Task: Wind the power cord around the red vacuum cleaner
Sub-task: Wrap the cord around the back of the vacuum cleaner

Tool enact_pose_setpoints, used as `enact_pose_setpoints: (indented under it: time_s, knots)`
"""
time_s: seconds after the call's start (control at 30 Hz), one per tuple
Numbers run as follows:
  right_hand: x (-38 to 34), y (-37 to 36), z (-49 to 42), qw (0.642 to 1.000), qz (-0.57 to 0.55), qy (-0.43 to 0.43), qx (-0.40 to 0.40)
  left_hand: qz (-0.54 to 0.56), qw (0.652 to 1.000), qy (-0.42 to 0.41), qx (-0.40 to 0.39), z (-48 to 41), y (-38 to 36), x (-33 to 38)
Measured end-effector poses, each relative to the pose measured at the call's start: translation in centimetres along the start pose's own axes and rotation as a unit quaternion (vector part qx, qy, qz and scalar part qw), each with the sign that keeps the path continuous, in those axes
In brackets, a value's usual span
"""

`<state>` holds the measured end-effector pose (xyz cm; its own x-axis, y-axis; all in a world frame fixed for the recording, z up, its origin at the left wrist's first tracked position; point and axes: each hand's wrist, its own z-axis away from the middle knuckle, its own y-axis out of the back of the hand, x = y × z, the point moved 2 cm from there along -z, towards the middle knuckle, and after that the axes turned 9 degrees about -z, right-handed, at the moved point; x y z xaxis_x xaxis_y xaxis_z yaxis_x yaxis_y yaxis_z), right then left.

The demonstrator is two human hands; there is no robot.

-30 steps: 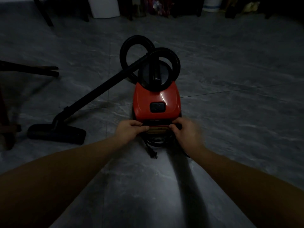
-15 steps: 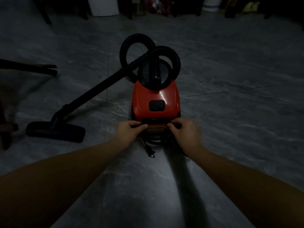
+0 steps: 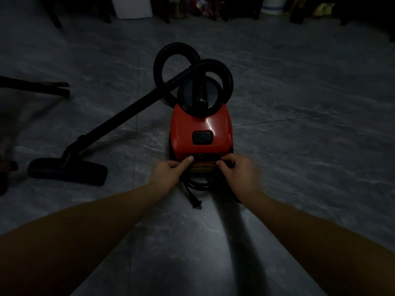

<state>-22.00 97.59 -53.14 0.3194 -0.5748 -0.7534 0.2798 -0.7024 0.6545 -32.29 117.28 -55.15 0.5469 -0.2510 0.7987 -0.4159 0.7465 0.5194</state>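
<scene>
Head camera looks down along both of our bare forearms to a red vacuum cleaner (image 3: pixel 201 127) standing on the grey tiled floor (image 3: pixel 299 157), straight ahead of us and about mid-frame. Its near end faces us, with a black button (image 3: pixel 202 137) on the red top and a black carry handle (image 3: pixel 199 90) on the dark round lid beyond it.

Our left hand (image 3: pixel 168 174) sits at the near left corner of the vacuum, fingers curled under and the thumb stretched forward so its tip touches the dark strip along the rear edge. Our right hand (image 3: pixel 239 174) is at the near right corner, fingers curled too, with its fingertips against that same edge. It is blurred, and we cannot tell whether either hand actually pinches the cord.

Between and just below our hands the black power cord (image 3: pixel 198 185) lies in a few loose loops on the floor against the back of the vacuum. Its plug (image 3: pixel 196 204) trails toward us and rests on the tiles.

Behind the vacuum the black hose (image 3: pixel 159 67) curls in two upright loops. A straight black tube (image 3: pixel 119 118) runs from there down to our left and ends in a flat floor nozzle (image 3: pixel 68 174), well apart from our left hand. Along the far edge of the room stand a white container (image 3: pixel 133 7) and dark furniture legs.
</scene>
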Motion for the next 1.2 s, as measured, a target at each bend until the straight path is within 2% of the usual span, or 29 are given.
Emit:
enact_pose_setpoints:
  time_s: [0.17, 0.3, 0.63, 0.83, 1.0, 1.2]
  knots:
    - [-0.1, 0.2, 0.0, 1.0, 0.003, 0.008, 0.0, -0.004, 1.0, 0.003, 0.009, -0.7, 0.1, 0.8]
    - [-0.3, 0.3, 0.1, 1.0, 0.013, 0.011, 0.012, -0.027, 0.999, -0.037, -0.01, -0.2, -0.6, 0.8]
    - [-0.4, 0.4, 0.1, 1.0, 0.008, 0.006, 0.006, -0.108, 0.988, -0.112, 0.009, -0.2, -0.2, 0.9]
    - [-0.6, 0.4, 0.1, 1.0, 0.003, 0.009, 0.008, -0.191, 0.967, -0.17, 0.006, 0.0, 0.2, 1.6]
    - [-0.8, 0.5, 0.1, 1.0, 0.012, 0.011, 0.003, -0.287, 0.935, -0.202, 0.053, 0.6, 0.3, 2.0]
    - [-0.5, 0.5, 0.0, 1.0, 0.014, 0.018, -0.004, -0.252, 0.938, -0.228, 0.061, 0.1, 0.9, 1.2]
